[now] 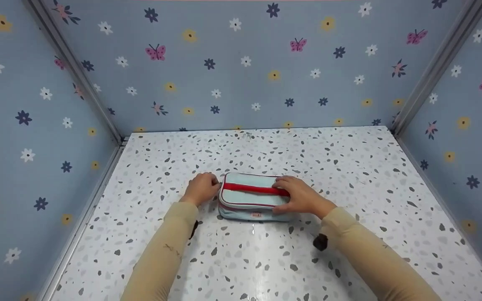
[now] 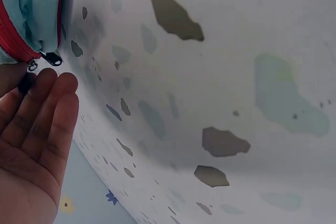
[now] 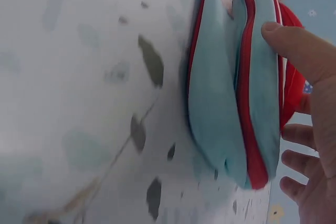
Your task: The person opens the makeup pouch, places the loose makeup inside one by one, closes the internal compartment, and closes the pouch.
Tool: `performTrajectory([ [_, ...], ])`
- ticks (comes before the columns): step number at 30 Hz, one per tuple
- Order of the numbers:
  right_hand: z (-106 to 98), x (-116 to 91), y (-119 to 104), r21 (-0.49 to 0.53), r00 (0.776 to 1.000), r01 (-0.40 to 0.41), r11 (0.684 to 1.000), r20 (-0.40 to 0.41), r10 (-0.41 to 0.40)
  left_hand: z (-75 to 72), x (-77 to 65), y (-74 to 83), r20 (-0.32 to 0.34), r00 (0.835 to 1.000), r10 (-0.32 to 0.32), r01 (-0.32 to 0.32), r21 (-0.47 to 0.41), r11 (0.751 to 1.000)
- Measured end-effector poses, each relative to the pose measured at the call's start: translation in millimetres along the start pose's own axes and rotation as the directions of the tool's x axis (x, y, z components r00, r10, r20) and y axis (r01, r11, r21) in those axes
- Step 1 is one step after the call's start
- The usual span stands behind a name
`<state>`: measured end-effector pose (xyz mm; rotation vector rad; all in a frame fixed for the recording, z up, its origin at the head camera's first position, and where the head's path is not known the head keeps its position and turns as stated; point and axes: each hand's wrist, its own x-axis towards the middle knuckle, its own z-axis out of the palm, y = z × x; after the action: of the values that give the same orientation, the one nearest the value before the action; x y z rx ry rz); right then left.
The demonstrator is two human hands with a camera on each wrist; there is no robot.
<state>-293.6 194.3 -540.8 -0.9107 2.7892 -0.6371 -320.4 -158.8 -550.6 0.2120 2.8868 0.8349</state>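
Observation:
A light blue zippered pouch [image 1: 249, 200] with red piping and a red strap [image 1: 253, 189] across its lid lies on the speckled table. At its left end, my left hand [image 1: 201, 189] pinches a dark zipper pull [image 2: 26, 82] between thumb and fingers. Beside that pull hangs a second black zipper pull [image 2: 51, 59]. My right hand [image 1: 301, 195] holds the pouch's right end, thumb against the front side and fingers over the top by the strap. Along the side facing the right wrist camera, the red zipper [image 3: 247, 103] looks closed.
The white speckled tabletop [image 1: 257, 259] stretches around the pouch. Blue panels with flowers and butterflies [image 1: 241, 62] stand at the back, left and right, joined by grey metal posts [image 1: 433, 67].

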Motion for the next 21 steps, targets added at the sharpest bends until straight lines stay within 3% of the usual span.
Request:
performTrajectory([
  [10, 12.2, 27.5, -31.1, -0.001, 1.000, 0.003, 1.000, 0.014, -0.003, 1.9, -6.7, 7.7, -0.018, 1.000, 0.004, -0.003, 0.007, 1.000],
  [21, 21.1, 45.0, -56.5, -0.021, 0.995, -0.046, 0.999, 0.083, 0.048, 2.9, -9.1, 9.1, 0.084, 0.995, 0.057, -0.055, -0.025, 0.998],
])
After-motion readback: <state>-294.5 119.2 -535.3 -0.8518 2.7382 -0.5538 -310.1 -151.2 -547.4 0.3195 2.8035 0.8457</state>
